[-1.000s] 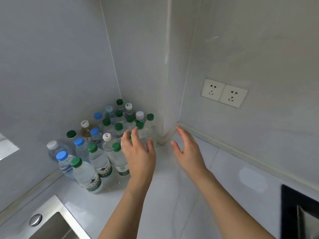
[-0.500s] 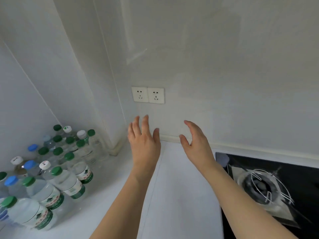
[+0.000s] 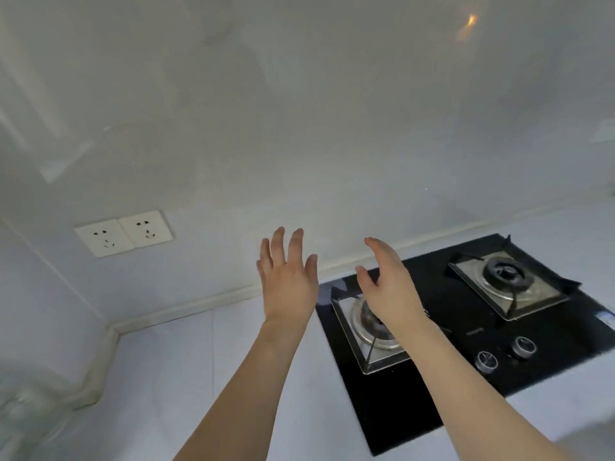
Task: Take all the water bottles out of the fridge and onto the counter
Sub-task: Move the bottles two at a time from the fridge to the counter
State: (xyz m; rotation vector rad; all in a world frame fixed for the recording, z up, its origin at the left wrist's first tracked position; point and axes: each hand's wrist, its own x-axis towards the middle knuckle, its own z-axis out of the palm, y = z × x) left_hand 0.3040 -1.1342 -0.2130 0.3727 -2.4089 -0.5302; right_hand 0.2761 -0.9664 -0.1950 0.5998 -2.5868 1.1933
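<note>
My left hand (image 3: 289,281) is raised above the white counter (image 3: 186,371) with its fingers straight and spread, holding nothing. My right hand (image 3: 387,287) hovers beside it over the left burner of the stove, fingers relaxed and empty. No water bottle shows clearly; only a blurred pale shape (image 3: 16,410) sits at the lower left edge. The fridge is out of view.
A black gas hob (image 3: 462,331) with two burners and two knobs is set into the counter on the right. A double wall socket (image 3: 123,232) sits on the tiled wall at the left. A pale backsplash strip runs along the counter's rear edge.
The view has swung right, away from the cluster of bottles in the corner, which has left the frame. The hob has come fully into view. Both hands stayed raised and empty.
</note>
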